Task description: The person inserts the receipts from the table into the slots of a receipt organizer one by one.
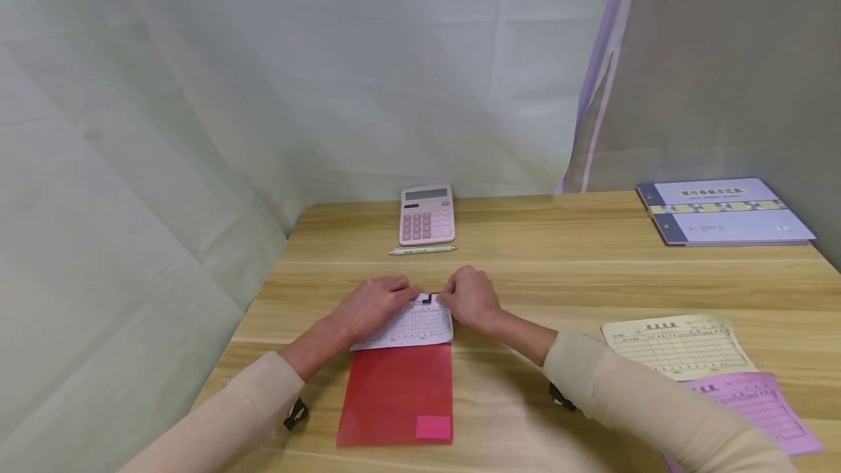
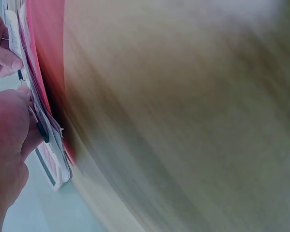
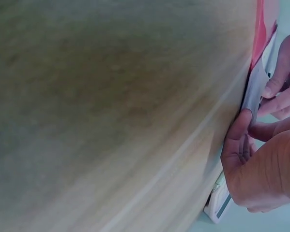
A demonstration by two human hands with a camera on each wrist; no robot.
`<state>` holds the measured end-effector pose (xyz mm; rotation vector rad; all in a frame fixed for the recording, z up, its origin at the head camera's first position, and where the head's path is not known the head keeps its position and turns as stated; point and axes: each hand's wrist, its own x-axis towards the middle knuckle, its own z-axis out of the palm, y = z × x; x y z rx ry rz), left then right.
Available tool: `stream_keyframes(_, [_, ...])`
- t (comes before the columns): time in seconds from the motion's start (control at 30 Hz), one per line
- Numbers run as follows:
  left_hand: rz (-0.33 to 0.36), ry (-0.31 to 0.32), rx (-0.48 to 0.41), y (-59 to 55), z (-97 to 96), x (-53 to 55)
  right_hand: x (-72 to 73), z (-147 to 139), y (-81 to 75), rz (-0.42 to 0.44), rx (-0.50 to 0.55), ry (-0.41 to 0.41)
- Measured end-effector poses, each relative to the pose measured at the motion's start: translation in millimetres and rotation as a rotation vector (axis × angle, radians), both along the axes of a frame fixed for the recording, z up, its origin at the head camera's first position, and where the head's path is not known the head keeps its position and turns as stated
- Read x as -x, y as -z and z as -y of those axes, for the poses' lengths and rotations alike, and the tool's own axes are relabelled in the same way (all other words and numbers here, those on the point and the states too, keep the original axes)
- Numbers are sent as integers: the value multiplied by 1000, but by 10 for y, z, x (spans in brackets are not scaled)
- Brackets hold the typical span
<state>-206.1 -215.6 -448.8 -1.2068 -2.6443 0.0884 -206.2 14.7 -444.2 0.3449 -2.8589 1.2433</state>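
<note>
A white printed form [image 1: 420, 323] with ruled columns lies over the upper part of a red folder [image 1: 394, 393]. At the form's top edge is a paper fastener [image 1: 427, 299], a thin metal strip with black pieces. My left hand [image 1: 377, 305] rests over the form's upper left, its fingertips pinching the fastener. In the left wrist view, a black end of the fastener [image 2: 42, 132] shows beside the left hand [image 2: 7, 135]. My right hand [image 1: 471, 299] grips the form's top right corner. From the right wrist, the right hand's thumb and curled fingers [image 3: 239, 140] pinch the paper edge.
Beyond the hands lie a pen [image 1: 423, 250] and a pink calculator [image 1: 427, 214]. A blue-white ledger book [image 1: 729, 212] lies at the back right. Nearer on the right, a cream form [image 1: 677, 345] sits beside a purple form [image 1: 762, 407]. A pink label [image 1: 434, 427] marks the red folder's lower corner.
</note>
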Motion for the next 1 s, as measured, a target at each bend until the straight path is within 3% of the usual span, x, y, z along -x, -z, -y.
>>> stream_keyframes(0.4, [22, -51, 8, 26, -16, -10, 8, 12, 25, -22, -29, 8])
stream_keyframes(0.67, [37, -82, -7, 27, -25, -38, 19, -32, -16, 42, -19, -67])
stream_keyframes(0.87, [61, -70, -62, 10, -18, -34, 38, -78, -52, 150, 65, -121])
stream_keyframes(1.0, [86, -65, -99, 2, -12, -25, 79, -141, -117, 185, 60, -155])
